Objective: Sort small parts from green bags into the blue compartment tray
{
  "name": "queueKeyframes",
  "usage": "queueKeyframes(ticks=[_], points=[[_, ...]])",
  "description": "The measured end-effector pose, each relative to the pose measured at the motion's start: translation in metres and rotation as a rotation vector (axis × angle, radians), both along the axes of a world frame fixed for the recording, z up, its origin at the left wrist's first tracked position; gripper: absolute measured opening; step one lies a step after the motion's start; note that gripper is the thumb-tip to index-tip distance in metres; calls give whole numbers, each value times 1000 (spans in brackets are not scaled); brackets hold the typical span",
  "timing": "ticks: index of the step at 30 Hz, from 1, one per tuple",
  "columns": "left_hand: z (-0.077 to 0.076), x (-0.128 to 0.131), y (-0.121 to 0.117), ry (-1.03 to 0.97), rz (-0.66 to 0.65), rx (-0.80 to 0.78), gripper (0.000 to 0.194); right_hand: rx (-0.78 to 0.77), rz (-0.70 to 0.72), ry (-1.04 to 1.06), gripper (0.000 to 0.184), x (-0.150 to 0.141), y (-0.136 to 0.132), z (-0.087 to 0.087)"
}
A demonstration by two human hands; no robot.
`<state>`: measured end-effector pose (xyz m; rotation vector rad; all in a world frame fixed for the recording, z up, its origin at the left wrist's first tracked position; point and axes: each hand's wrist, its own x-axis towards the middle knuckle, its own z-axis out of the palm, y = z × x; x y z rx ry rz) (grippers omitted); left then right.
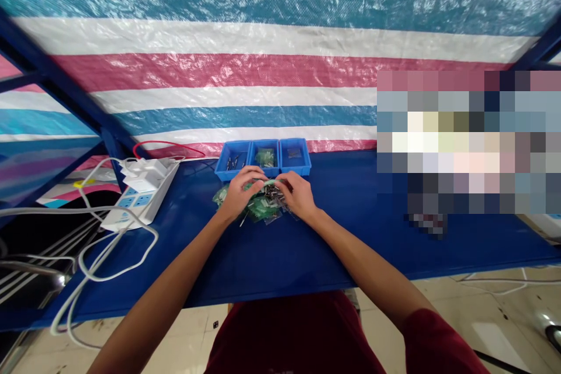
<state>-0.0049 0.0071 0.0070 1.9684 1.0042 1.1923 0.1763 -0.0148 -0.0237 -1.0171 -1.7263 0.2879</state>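
Both hands meet over a loose pile of small green-and-clear plastic packets (262, 208) on the blue table. My left hand (242, 190) is closed, its thumb and fingers pinching one end of a thin pale-green packet (270, 182). At the other end of that packet, my right hand (298, 194) pinches too, with its fingers curled. Dark, thin metal pieces (274, 192) lie in the pile between the hands. Just behind stand three joined blue bins: the left bin (225, 175) holds a few slim dark pieces, the middle one green packets (265, 157), the right one (308, 159) a small flat item.
A white power strip (151, 205) with plugged-in adapters (144, 174) lies at the table's left, with looping white cables (153, 239) hanging over the edge. A striped plastic sheet (263, 70) closes off the back. The right side is pixelated, and what is there cannot be made out.
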Motion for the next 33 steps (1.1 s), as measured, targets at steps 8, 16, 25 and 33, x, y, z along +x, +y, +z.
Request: queueKeyframes(ticks=[8,16,25,33], points=[[-6,5,-4,-33,13,-101,35,-57,-1,-20,28,0,-4,3],[-5,6,-2,-254,-34,-248,41,24,166,-51,36,3,-5,4],[-5,4,-2,-138,-132,-147,42,12,60,-18,24,2,-1,2],[-10,3,4,9,40,53,32,-71,33,-84,36,1,-4,5]])
